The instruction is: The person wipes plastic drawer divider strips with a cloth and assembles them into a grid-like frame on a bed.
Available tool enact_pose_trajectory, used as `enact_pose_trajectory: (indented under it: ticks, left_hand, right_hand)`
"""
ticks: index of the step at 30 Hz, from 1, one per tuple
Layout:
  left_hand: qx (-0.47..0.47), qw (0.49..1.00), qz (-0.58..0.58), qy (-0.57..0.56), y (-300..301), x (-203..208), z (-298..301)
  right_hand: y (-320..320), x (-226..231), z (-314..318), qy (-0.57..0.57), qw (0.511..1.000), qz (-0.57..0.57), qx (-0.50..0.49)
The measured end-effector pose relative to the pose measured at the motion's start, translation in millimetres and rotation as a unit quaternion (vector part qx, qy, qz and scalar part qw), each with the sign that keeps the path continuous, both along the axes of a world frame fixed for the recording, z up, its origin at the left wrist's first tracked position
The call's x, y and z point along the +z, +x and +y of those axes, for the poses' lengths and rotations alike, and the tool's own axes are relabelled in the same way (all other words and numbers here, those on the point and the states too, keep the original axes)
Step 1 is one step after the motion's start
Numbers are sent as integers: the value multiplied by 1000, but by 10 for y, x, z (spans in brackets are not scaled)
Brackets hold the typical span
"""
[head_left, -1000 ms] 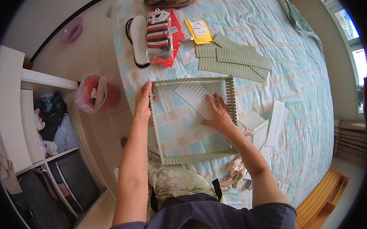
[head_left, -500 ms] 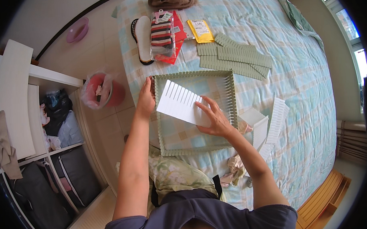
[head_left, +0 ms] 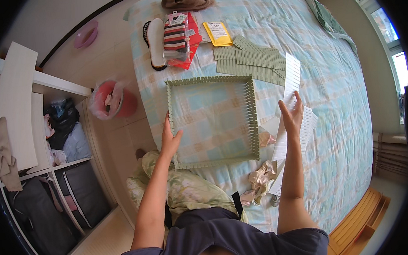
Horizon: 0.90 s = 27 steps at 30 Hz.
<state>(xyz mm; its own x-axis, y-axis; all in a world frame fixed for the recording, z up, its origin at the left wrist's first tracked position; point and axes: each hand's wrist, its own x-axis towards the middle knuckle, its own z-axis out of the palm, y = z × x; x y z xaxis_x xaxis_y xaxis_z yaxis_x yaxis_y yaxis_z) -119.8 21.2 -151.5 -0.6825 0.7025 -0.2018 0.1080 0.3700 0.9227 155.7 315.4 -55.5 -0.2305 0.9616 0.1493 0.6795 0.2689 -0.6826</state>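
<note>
On the bed [head_left: 329, 76], the frame [head_left: 217, 164] is met at its nine-o'clock wall by the left grip [head_left: 169, 140], whether clamped cannot be told, while at two o'clock the strip [head_left: 292, 76] is clamped in the right grip [head_left: 293, 117], best held lightly to spare its slots.

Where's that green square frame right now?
In the head view, the green frame lies on the bed near the middle, with the left hand at its left side.

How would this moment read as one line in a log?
left hand: at left wall of green slotted frame | right hand: holding white slotted strip | green slotted strips: overlapping on bed, beyond frame
</note>
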Motion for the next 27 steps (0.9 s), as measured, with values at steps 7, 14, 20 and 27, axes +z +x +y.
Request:
enact_pose_trajectory:
  ticks: [7,14,20,27]
  left_hand:
    - [2,997,10,-71,99,46,-119]
    - [14,998,-31,-52,180,153,-158]
    - [13,990,-141,6,325,187,-580]
    - [28,982,-180,46,368,243,-598]
  right_hand:
    - [141,-558,156,48,941,-318,-102]
    - [-956,-905,1138,107,907,-381,145]
    - [-1435,-1013,1445,42,867,-459,188]
    - [-1407,-1156,1667,102,816,-517,239]
